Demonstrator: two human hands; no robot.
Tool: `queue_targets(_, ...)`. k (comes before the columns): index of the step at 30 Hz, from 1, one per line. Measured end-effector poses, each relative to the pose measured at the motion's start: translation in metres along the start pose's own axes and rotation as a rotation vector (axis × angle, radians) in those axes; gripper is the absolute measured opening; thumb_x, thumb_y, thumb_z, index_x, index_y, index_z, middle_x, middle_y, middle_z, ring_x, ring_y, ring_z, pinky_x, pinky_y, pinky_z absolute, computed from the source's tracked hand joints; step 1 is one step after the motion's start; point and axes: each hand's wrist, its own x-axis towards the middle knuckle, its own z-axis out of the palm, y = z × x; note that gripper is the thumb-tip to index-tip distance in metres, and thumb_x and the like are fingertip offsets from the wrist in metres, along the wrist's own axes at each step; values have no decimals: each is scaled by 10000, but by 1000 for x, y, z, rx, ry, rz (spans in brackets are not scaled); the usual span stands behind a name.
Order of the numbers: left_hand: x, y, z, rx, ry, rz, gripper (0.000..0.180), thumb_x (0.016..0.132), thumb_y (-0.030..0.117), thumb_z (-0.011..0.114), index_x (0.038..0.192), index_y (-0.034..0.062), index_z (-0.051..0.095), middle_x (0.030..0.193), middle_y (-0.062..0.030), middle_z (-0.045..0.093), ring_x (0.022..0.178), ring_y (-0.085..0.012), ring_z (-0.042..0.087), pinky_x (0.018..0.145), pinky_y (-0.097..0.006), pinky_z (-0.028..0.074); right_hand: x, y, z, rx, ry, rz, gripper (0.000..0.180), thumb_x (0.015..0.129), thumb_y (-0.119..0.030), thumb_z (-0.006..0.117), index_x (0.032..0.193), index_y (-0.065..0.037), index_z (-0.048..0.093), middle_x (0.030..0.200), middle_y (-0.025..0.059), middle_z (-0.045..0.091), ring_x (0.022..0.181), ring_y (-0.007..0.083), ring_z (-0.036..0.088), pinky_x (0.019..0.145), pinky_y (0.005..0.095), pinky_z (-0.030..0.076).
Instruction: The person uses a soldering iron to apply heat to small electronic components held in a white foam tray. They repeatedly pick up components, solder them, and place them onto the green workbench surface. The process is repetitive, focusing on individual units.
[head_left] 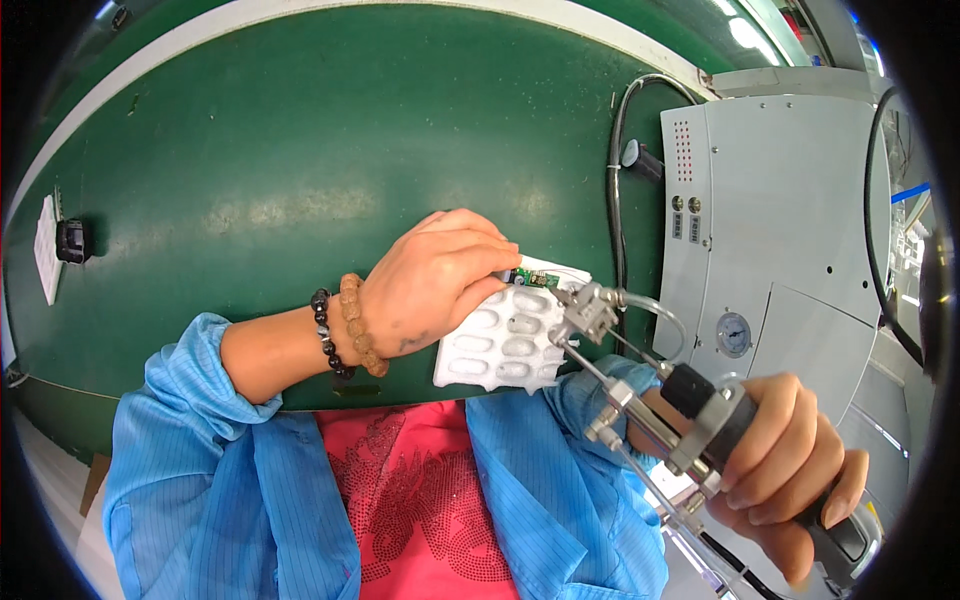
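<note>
My left hand (440,265) is closed, with fingertips and thumb on one end of a small green circuit board (541,279). The board rests at the far edge of a white moulded tray (490,345) with rows of oval hollows. My right hand (790,460) wraps round the black grip of a metal dispensing gun (655,430). The gun slants up and left, and its valve head (590,312) sits beside the board's right end. Whether the tip touches the board, I cannot tell. My left fingers hide part of the board.
A large grey machine cabinet (770,200) with a round pressure gauge (733,335) stands at the right. A black cable (616,180) runs along it over the green table (300,120). At the far left are a small black box-like part (74,241) and a white tray (47,250).
</note>
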Motion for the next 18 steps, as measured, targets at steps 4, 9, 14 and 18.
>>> queue_targets(4, 2, 3, -2, -42, -5, -30, 275, 776, 43, 754, 1042, -2, 699, 1084, -140, 709, 1020, -321, 647, 886, -399, 518, -2, -20, 1, -8, -132, 137, 478, 905, -413, 697, 1175, -69, 505, 710, 10, 520, 535, 126, 515, 477, 265, 453)
queue_targets(9, 15, 16, -18, -280, -30, -246, 241, 806, 54, 759, 1035, -2, 708, 1003, -119, 713, 965, -231, 657, 846, -342, 515, -8, -16, 2, -61, 71, -18, 387, 849, -302, 792, 976, -53, 525, 591, 6, 579, 457, 94, 578, 452, 198, 515)
queue_targets(14, 53, 8, -61, -181, -1, -382, 259, 842, 111, 761, 1076, 12, 708, 970, -71, 702, 900, -142, 637, 814, -284, 503, -8, -13, 0, -53, 31, 3, 383, 866, -312, 776, 986, -63, 512, 604, 8, 580, 469, 92, 573, 451, 198, 514)
queue_targets(18, 112, -35, -111, 317, 413, -245, 423, 888, 278, 725, 1209, 13, 648, 1158, -142, 675, 1032, -235, 637, 886, -333, 501, -9, -11, 3, -53, 32, -12, 388, 876, -318, 765, 1004, -63, 502, 607, 8, 576, 475, 89, 569, 451, 199, 515)
